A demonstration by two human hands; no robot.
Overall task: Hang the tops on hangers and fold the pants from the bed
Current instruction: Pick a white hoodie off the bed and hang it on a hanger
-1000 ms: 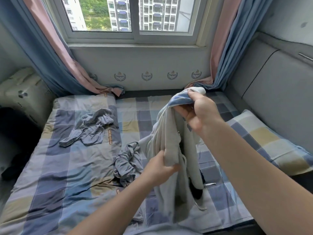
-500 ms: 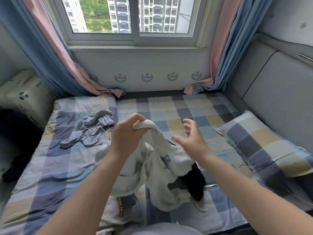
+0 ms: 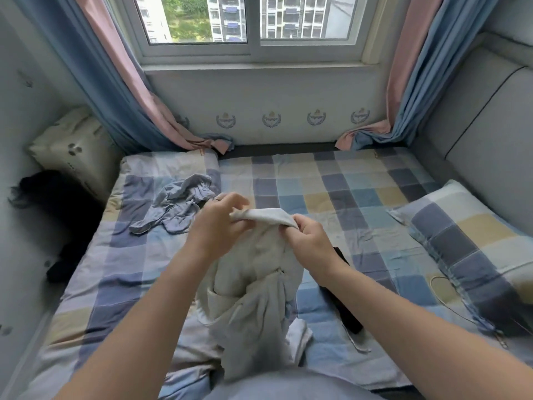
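A light grey garment (image 3: 253,287) hangs in front of me over the checked bed (image 3: 331,203). My left hand (image 3: 215,225) grips its top edge on the left, and my right hand (image 3: 308,241) pinches the same edge on the right. The cloth drops in folds to the near edge of the bed. A crumpled blue-grey garment (image 3: 176,207) lies on the bed at the left, beyond my left hand. A black piece of clothing (image 3: 346,310) shows under my right forearm.
A checked pillow (image 3: 461,246) lies at the right by the grey padded headboard (image 3: 490,134). Curtains (image 3: 121,90) hang on both sides of the window. A patterned cushion (image 3: 75,148) and dark items (image 3: 57,209) sit left of the bed. A thin cord (image 3: 441,287) lies near the pillow.
The light grey garment was held high by my right hand, then bunched low in my left. Now both hands hold its top edge, spread between them.
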